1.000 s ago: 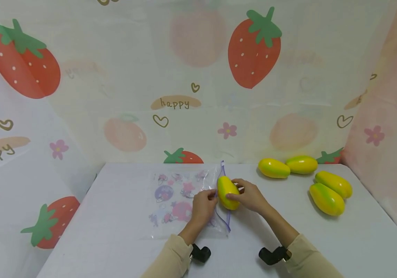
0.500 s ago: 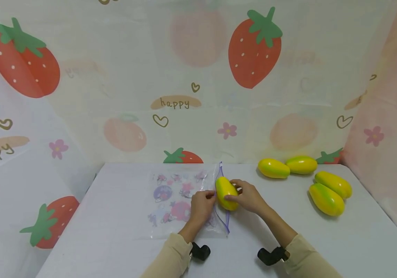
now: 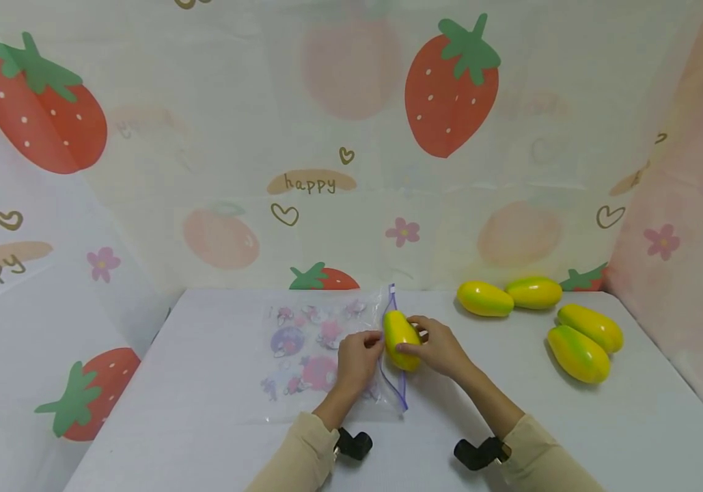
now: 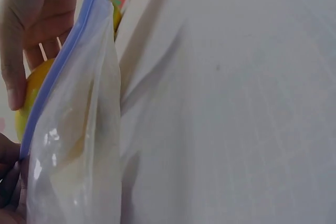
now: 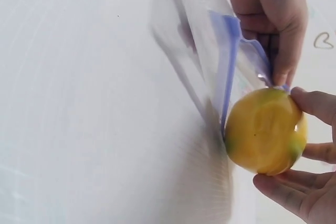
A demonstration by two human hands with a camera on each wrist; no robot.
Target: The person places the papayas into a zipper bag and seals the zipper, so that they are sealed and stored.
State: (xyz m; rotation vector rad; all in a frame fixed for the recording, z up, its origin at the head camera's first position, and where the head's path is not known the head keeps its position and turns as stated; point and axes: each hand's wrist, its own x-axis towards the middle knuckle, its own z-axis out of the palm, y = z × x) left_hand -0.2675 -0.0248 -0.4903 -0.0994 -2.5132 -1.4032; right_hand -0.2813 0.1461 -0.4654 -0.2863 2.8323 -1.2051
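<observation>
A clear zip bag (image 3: 320, 372) with pink and purple prints lies on the table, its purple zip edge (image 4: 58, 72) facing right. My left hand (image 3: 357, 362) pinches the upper layer at the mouth and lifts it, so the mouth gapes. Fingers and thumb of my right hand (image 3: 440, 347) grip a glossy yellow-green mango (image 3: 399, 338) right at that mouth. In the right wrist view, the mango's rounded end (image 5: 262, 129) faces the camera, close against the purple edge, with the left fingertips just above it.
Two more mangoes (image 3: 485, 298) lie end to end at the back right. Another pair (image 3: 579, 354) rests side by side further right on the white table (image 3: 203, 383). A printed cloth backdrop (image 3: 234, 137) stands behind and at both sides.
The mango and my right hand have shifted slightly left against the bag's mouth. My left hand keeps its pinch and has moved a little left.
</observation>
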